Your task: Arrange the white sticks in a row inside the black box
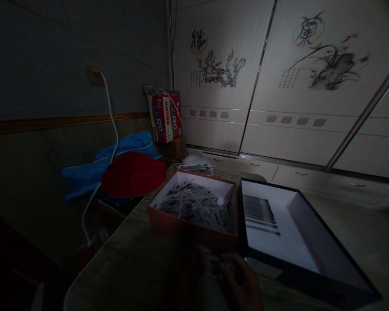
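My right hand is low in the view, in front of the two boxes, its fingers curled together. A small pale object shows at its fingertips, too dark and blurred to name. To its left, my left hand is a dark smear, and its fingers cannot be made out. Beyond them stands an orange-red box, heaped with loose, slim pen-like sticks in clear and dark tones. Right of it sits a dark-edged box with a white inside, where several dark pen-like sticks lie side by side in a row.
Both boxes stand on a stone-patterned table. Behind them lies a clear plastic bag of similar sticks. At left are a red round item, blue cloth and a white cable. Red cartons stand near the sliding doors.
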The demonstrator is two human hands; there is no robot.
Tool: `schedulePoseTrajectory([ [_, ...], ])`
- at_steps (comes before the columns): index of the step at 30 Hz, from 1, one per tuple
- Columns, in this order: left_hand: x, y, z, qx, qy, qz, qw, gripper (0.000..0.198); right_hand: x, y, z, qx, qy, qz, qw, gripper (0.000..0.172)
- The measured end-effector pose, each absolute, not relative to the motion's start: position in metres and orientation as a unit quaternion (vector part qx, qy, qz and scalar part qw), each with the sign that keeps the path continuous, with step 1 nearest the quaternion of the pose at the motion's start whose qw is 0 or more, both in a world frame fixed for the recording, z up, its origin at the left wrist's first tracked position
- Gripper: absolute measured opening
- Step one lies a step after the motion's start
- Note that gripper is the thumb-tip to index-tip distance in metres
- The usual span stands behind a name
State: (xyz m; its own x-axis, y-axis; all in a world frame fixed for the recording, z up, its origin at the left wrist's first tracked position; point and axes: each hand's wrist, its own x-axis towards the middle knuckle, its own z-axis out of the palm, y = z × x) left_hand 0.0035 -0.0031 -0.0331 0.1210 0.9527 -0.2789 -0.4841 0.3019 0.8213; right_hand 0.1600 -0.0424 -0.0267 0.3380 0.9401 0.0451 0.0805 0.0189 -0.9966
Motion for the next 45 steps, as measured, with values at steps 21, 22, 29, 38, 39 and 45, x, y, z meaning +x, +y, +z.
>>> schedulePoseTrajectory([
  [21,0.007,-0.011,-0.002,0.290,0.400,0.516,0.699,0.027,0.152,-0.046,-0.031,-0.621,-0.459,0.266,0.577,0.031],
  [22,0.007,-0.011,-0.003,0.288,0.399,0.517,0.701,0.026,0.152,-0.046,-0.030,-0.625,-0.454,0.266,0.578,0.031],
  [29,0.010,-0.002,-0.014,0.270,0.394,0.513,0.713,0.024,0.153,-0.046,-0.030,-0.639,-0.409,0.262,0.597,0.036],
  [38,0.010,-0.006,-0.020,0.269,0.399,0.510,0.713,0.025,0.150,-0.046,-0.031,-0.624,-0.407,0.297,0.597,0.042],
  [39,0.012,-0.005,-0.023,0.269,0.402,0.509,0.712,0.023,0.150,-0.046,-0.032,-0.624,-0.407,0.299,0.597,0.042],
  [45,0.013,-0.003,-0.029,0.275,0.417,0.505,0.704,0.017,0.150,-0.046,-0.033,-0.611,-0.389,0.340,0.600,0.040],
])
